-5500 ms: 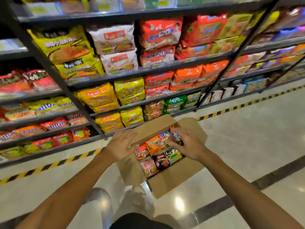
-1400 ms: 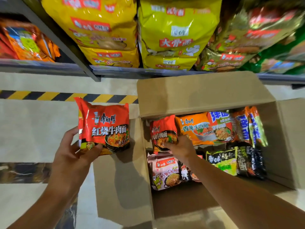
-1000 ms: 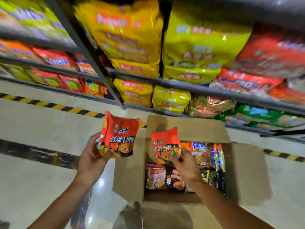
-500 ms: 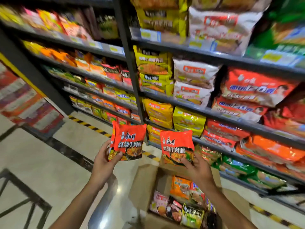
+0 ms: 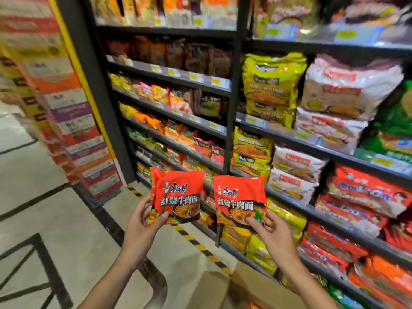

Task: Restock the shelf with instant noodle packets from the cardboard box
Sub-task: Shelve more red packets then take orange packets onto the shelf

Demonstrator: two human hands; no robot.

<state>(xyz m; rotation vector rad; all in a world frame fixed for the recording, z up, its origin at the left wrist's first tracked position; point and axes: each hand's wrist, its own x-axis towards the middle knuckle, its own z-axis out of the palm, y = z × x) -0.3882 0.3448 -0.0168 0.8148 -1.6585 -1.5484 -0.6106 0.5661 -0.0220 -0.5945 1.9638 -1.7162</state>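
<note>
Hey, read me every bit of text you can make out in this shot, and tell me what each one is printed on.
"康师傅" on the red packet in the left hand.
"红烧牛肉面" on that same packet.
"康师傅" on the red packet in the right hand.
"红烧牛肉面" on that packet too.
Shelf price tags, the shelved bags and the stacked cartons: too blurred to read.

The shelving unit point(image 5: 225, 130) is packed nearly to every front edge, so little room is left for a hand. The dark gap point(image 5: 231, 103) beside the black upright post point(image 5: 234, 90), right of the dark packets point(image 5: 209, 105), looks the most open slot (its depth cannot be told). The floor point(image 5: 44, 219) at left lies open; stacked cartons point(image 5: 73, 130) wall the far left. The cardboard box point(image 5: 245, 288) blocks the near bottom.
</note>
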